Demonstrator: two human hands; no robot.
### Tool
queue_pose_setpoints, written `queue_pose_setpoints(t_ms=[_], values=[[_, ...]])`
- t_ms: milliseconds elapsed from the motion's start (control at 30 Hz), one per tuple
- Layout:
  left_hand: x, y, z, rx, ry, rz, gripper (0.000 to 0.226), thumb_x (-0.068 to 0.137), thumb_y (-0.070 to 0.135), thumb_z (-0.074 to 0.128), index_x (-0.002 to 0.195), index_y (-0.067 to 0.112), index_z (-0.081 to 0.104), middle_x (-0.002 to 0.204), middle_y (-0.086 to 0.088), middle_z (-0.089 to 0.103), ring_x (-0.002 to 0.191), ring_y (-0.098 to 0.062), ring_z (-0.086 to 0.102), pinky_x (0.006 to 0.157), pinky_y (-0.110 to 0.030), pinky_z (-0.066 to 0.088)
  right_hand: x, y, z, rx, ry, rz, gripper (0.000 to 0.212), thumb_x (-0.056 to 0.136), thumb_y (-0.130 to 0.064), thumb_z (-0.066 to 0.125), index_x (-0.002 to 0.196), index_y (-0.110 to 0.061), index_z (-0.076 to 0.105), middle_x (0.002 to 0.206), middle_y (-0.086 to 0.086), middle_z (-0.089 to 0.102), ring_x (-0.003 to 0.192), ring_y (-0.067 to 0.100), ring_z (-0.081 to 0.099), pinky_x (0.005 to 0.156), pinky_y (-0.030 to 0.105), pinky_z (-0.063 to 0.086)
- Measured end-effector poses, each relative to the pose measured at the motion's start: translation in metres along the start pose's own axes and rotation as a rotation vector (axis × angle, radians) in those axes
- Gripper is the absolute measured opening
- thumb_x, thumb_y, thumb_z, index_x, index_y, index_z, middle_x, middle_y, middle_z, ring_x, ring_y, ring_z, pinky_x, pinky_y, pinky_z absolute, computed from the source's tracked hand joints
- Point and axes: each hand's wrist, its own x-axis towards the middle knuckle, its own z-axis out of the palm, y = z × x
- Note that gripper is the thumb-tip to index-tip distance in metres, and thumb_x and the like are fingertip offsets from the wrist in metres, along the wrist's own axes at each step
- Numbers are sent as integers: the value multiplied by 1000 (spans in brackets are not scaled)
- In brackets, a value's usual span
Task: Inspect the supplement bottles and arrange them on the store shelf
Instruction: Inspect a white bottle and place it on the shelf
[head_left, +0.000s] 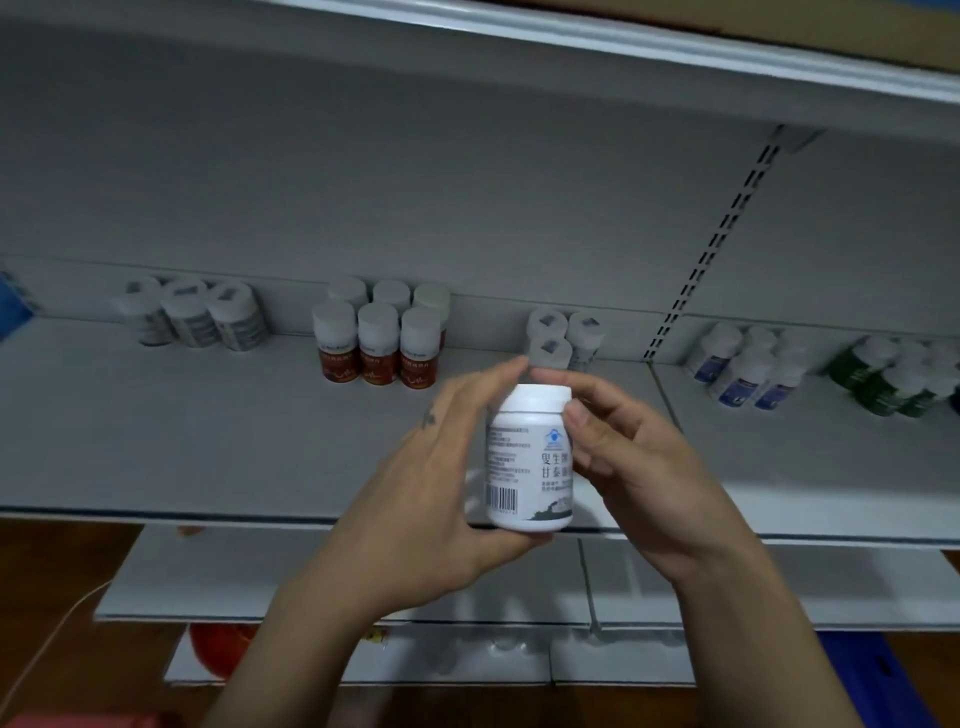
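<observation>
Both hands grip one white supplement bottle (527, 462) upright before the shelf (208, 415), my left hand (431, 499) with thumb under its base, my right hand (634, 467) curled round its side.

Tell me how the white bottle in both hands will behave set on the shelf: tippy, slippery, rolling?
The white bottle looks squat with a flat base, so upright on the shelf it probably stands steady. Its round, smooth sides suggest it would roll if laid down. Likely rigid: the left hand and right hand hold it without denting.
</observation>
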Motion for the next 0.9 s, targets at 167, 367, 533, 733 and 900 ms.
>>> queue_pose_setpoints(t_ms=[167,367,533,733,900], values=[[-3,0,-3,3,-17,-11,89,66,55,76,134,52,19,137,30,35,128,1,42,105,-27,40,-3,-3,-3,88,-33,26,41,82,-13,63,123,-10,64,109,11,70,100,21,63,86,27,53],[-4,-2,-1,4,-61,-58,90,61,64,72,132,51,17,133,35,34,129,-2,41,103,-34,43,-8,3,-5,217,-145,176,49,81,-19,72,128,-10,61,113,14,66,102,24,63,87,34,55],[-5,-6,-1,-1,-69,-80,92,60,66,72,132,49,18,136,32,34,132,0,37,106,-33,41,-10,6,-14,263,-295,216,72,71,-24,86,136,-17,56,122,24,61,111,38,59,96,49,50],[-5,-7,2,86,-22,-44,99,67,50,77,142,43,12,152,20,10,131,-7,35,106,-36,41,-6,13,-9,303,-219,178,76,62,-18,90,130,-7,58,116,22,66,101,31,67,87,40,56],[-4,-5,5,82,5,5,105,71,41,80,149,37,10,145,21,15,130,0,33,105,-19,34,-2,21,-3,198,-155,169,88,52,-26,95,129,-4,59,121,21,66,109,31,64,91,37,55]])
